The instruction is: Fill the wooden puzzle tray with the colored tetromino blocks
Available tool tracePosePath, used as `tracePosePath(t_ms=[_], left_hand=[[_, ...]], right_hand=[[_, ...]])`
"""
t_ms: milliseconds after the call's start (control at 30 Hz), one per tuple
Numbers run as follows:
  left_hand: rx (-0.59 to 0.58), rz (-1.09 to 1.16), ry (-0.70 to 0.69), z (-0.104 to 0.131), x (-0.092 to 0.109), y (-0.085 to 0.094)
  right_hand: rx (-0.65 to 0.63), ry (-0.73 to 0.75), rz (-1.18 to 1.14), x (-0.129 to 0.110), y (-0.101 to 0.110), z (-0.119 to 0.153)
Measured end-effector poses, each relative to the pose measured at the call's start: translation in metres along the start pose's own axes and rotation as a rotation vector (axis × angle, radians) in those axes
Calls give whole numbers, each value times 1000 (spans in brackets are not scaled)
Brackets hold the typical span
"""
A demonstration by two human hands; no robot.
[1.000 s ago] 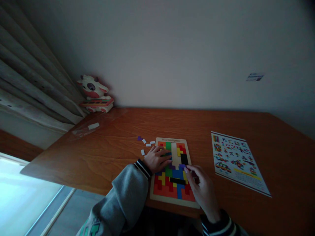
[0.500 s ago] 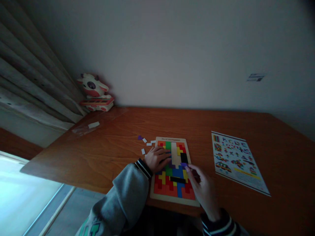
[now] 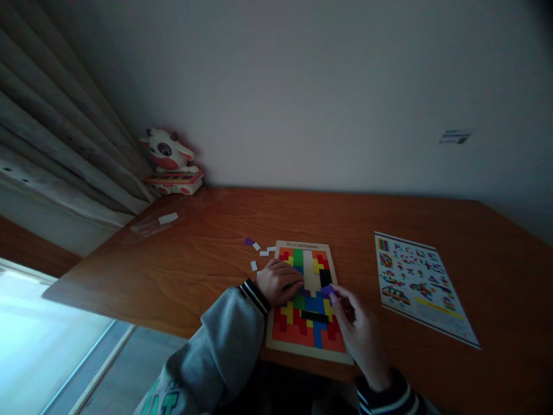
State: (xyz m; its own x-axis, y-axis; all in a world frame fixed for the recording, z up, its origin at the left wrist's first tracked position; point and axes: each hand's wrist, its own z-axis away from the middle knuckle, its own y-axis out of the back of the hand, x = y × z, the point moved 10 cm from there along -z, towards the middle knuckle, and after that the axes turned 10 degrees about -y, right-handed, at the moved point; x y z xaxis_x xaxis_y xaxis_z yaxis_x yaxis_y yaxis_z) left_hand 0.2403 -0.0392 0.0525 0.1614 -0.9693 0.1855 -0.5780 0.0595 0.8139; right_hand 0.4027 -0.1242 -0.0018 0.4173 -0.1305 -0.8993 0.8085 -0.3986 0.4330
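A wooden puzzle board (image 3: 309, 351) with coloured block pieces lies near the table's front edge. In its upper middle a pale bare area (image 3: 309, 276) shows. A black bar (image 3: 315, 316) lies across the lower pieces, and a black piece (image 3: 325, 278) is at the right side. My left hand (image 3: 279, 282) rests on the board's left part, fingers bent and close together; whether anything is under them is hidden. Between thumb and fingertips, my right hand (image 3: 355, 323) pinches a purple piece (image 3: 327, 290) over the board's right side.
Several small white pieces (image 3: 264, 253) and a purple piece (image 3: 249, 241) lie left of the board. A printed pattern sheet (image 3: 425, 288) is at the right. At the back left stands a cow toy (image 3: 173, 164), near clear plastic with a white label (image 3: 168, 218).
The view has shifted slightly, moving everything a little to the right in the picture. My left fingers have drawn in from their spread pose. The purple piece in my right hand has turned slightly.
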Motion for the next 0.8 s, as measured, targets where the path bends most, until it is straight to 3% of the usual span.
tracePosePath(t_ms=[233, 367, 600, 800], left_hand=[[96, -108, 168, 21, -33, 29], [87, -161, 258, 41, -50, 43], [2, -131, 215, 46, -34, 35], [-77, -67, 197, 41, -26, 21]], right_hand=[[11, 12, -4, -2, 3, 0], [1, 31, 13, -2, 1, 0], [10, 70, 115, -4, -1, 0], [103, 55, 174, 0, 7, -3]])
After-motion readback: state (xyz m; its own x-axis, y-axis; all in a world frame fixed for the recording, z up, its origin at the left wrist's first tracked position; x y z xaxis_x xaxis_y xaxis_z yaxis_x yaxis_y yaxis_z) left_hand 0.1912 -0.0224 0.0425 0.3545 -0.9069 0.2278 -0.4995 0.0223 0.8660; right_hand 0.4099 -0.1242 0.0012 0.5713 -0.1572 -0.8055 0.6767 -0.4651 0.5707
